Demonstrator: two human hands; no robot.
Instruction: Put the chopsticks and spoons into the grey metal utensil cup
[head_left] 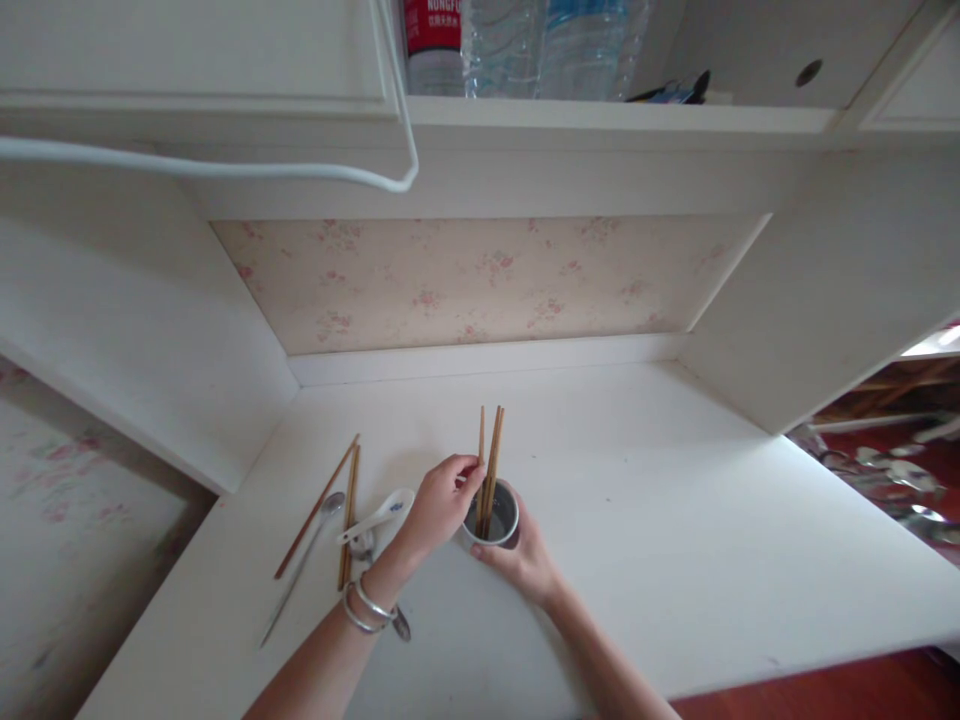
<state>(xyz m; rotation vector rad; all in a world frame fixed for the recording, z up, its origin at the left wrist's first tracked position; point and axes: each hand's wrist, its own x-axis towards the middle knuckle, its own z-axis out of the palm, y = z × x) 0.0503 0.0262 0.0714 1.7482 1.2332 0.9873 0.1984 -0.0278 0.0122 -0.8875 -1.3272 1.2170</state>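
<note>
My left hand (444,503), with silver bangles at the wrist, pinches a wooden chopstick (481,430) whose lower end is down in a round grey cup (514,506). More chopsticks (495,450) stand in the cup beside it, leaning slightly right. My right hand (529,562) wraps the cup's near right side and steadies it on the white desk. Left of the cup lie a white ceramic spoon (384,512), a metal spoon (363,546) partly under it, a long-handled metal spoon (304,560), light wooden chopsticks (349,520) and a reddish-brown chopstick (315,510).
The white desk (637,560) runs between side panels (825,250) and a floral-papered back wall (450,280). Overhead, a shelf (600,115) holds plastic bottles (502,50). A white cable (225,168) hangs at upper left. Cluttered items (892,470) lie beyond the right edge.
</note>
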